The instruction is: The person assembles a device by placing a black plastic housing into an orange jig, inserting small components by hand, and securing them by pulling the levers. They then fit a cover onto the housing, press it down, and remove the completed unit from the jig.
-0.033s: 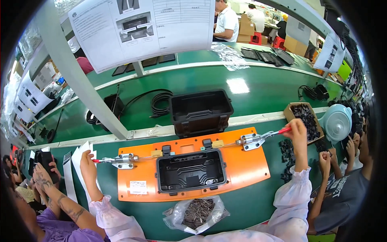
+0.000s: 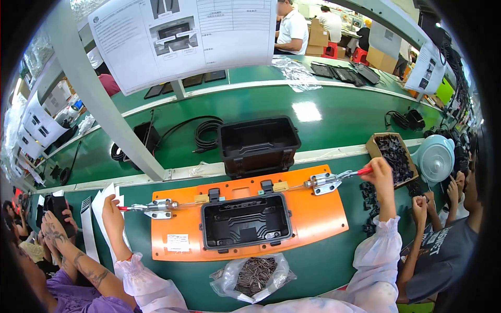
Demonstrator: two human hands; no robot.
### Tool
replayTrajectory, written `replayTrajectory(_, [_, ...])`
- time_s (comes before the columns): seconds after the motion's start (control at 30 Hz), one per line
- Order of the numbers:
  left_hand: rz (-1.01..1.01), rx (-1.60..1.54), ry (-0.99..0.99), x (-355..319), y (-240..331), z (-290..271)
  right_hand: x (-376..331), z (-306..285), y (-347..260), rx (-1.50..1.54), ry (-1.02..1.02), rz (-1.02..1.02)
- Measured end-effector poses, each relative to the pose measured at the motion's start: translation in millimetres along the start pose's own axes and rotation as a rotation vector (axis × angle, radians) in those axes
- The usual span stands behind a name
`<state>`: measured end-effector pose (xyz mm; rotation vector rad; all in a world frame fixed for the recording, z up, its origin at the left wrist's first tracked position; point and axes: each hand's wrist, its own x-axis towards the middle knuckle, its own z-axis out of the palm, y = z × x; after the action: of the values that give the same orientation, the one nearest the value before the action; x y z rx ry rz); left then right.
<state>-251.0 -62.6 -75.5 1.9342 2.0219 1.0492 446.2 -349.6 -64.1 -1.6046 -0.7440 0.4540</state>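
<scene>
An orange fixture board [image 2: 318, 221] lies before me with a black plastic box shell [image 2: 245, 221] set in its middle, open side up. Metal toggle clamps sit on both sides, the left clamp [image 2: 160, 207] and the right clamp [image 2: 324, 182], their rods reaching toward small yellow blocks beside the shell's hinges. My left hand [image 2: 111, 213] is closed on the left clamp's red handle [image 2: 123, 208]. The fingers of my right hand [image 2: 382, 180] wrap around the end of the other red handle [image 2: 364, 171].
A plastic bag of metal pins [image 2: 255, 276] lies in front of the board. Behind stands a deeper black box [image 2: 259, 148]. To the right are a carton of black parts [image 2: 394, 156] and a light-blue fan [image 2: 436, 159]. Co-workers sit close on both sides; a metal post [image 2: 104, 99] rises left.
My right hand has shifted slightly down and left on its handle. My left hand keeps its place on the other handle.
</scene>
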Motion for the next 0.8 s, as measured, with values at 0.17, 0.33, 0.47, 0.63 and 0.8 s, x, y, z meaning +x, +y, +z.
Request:
replayTrajectory(0.17, [0.295, 0.068, 0.259, -12.2, 70.4, 1.4, -16.6, 28.0, -36.6, -0.718, 0.394, -0.664])
replayTrajectory(0.33, [0.976, -0.125, -0.083, -59.5, 244.9, 25.1, -124.9, 143.0, -95.3, -0.544, -0.434, -1.066])
replayTrajectory(0.47, [1.157, -0.142, -0.198, -68.6, 294.3, 76.4, -171.0, 204.5, -101.5, -0.638, -0.754, -1.165])
replayTrajectory(0.63, [1.134, -0.055, -0.378, -58.2, 298.5, 106.5, -165.0, 219.0, -93.1, -0.659, -0.727, -1.34])
replayTrajectory(0.8, [1.033, -0.257, -0.301, -56.2, 292.1, 80.7, -171.5, 226.2, -89.7, -0.657, -0.651, -1.367])
